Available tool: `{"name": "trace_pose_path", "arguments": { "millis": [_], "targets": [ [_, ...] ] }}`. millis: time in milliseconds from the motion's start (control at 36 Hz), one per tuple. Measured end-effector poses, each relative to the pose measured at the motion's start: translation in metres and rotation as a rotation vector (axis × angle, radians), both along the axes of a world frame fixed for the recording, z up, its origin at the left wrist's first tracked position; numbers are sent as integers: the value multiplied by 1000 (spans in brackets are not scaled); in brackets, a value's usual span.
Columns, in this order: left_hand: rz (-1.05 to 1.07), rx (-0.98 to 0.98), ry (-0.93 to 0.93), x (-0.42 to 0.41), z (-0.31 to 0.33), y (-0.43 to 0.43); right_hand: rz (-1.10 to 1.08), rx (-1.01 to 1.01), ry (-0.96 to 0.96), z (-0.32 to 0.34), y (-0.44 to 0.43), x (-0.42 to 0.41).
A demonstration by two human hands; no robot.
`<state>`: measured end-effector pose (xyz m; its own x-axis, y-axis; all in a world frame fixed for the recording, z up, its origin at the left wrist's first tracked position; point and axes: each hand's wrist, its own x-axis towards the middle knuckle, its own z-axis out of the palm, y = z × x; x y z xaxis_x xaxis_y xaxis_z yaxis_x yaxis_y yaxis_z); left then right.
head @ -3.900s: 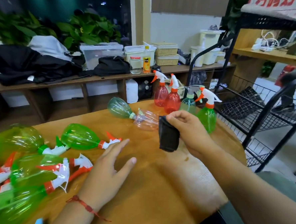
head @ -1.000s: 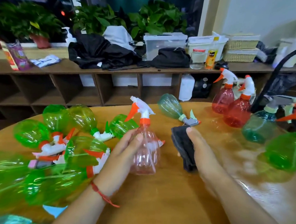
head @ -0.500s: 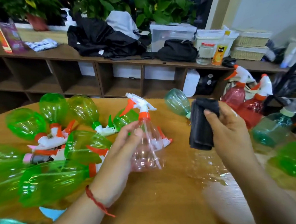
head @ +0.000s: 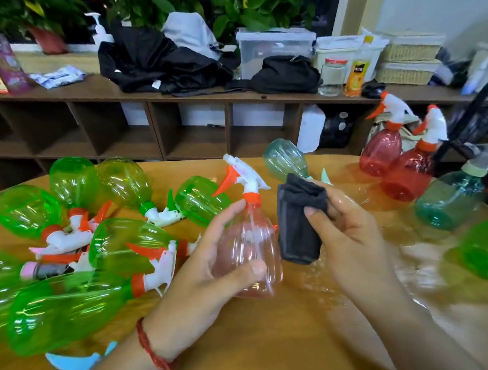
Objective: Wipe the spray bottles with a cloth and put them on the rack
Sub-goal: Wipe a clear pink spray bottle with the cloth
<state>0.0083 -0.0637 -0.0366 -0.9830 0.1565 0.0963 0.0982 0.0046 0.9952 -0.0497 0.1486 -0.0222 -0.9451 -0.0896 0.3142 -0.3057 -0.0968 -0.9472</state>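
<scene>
My left hand (head: 203, 274) grips a clear pink spray bottle (head: 248, 242) upright above the round wooden table (head: 270, 343); its white head with an orange trigger points left. Right beside the bottle my right hand (head: 348, 234) holds a folded dark grey cloth (head: 297, 222), which touches the bottle's right side. Several green spray bottles (head: 125, 243) lie in a heap on the table's left. Two red bottles (head: 403, 171), a teal one (head: 450, 194) and a green one (head: 484, 248) stand at the right. A pale green bottle (head: 284, 158) lies behind the cloth.
A black rack's curved tube (head: 479, 96) rises at the far right edge. Behind the table runs a low wooden shelf unit (head: 185, 95) with black clothes, plastic boxes, a jar and plants on top.
My left hand took the pink bottle from the table and raised it upright. My right hand lifted the cloth off the table and brought it against the bottle's side.
</scene>
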Motion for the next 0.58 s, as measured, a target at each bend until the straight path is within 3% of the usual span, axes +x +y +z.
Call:
{"name": "trace_pose_path", "arguments": {
  "millis": [83,194,278,417,583],
  "targets": [
    [-38,-50,-15,1,-3,0,5,50,40,1,-5,6],
    [-97,-163,-12,4,-4,5,-61,265,114,1,-4,8],
    [-127,-227,-6,8,-3,6,-65,286,118,2,-4,11],
    [-36,-328,69,8,-2,9,-29,344,106,1,-5,14],
    [101,-404,151,5,-7,3,-21,472,258,-5,-16,19]
  ]
}}
